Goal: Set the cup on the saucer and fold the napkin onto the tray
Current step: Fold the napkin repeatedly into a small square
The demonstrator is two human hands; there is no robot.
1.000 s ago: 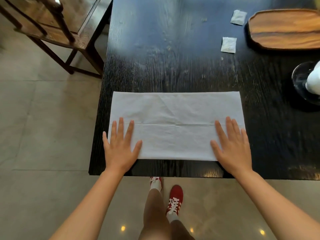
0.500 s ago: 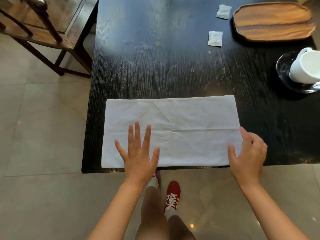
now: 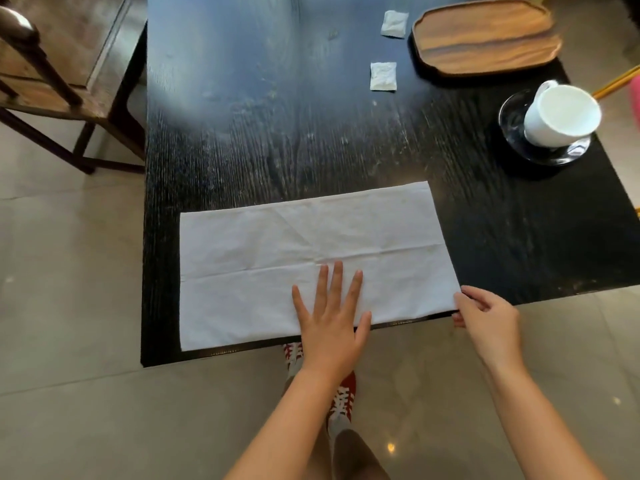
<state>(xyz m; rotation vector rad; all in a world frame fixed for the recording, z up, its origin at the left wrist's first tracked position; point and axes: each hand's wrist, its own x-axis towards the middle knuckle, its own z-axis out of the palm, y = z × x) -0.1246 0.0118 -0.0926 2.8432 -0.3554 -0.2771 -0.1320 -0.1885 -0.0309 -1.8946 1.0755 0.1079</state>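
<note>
A white napkin [image 3: 277, 258], folded into a long rectangle, lies along the near edge of the black table [image 3: 277, 133]. My left hand [image 3: 329, 317] presses flat on its near middle, fingers spread. My right hand [image 3: 485, 317] pinches the napkin's near right corner at the table edge. A white cup [image 3: 561, 116] stands on a clear glass saucer [image 3: 512, 116] at the right of the table. The empty wooden tray [image 3: 485, 39] sits at the far right.
Two small white sachets [image 3: 382, 76] [image 3: 394, 24] lie left of the tray. A dark wooden chair [image 3: 62, 74] stands beyond the table's left side. Tiled floor and my red shoes [image 3: 343, 400] show below the table edge.
My left hand slid right along the napkin from its left end to the middle. My right hand went from lying flat to pinching the right corner. The view shifted right, showing cup and saucer.
</note>
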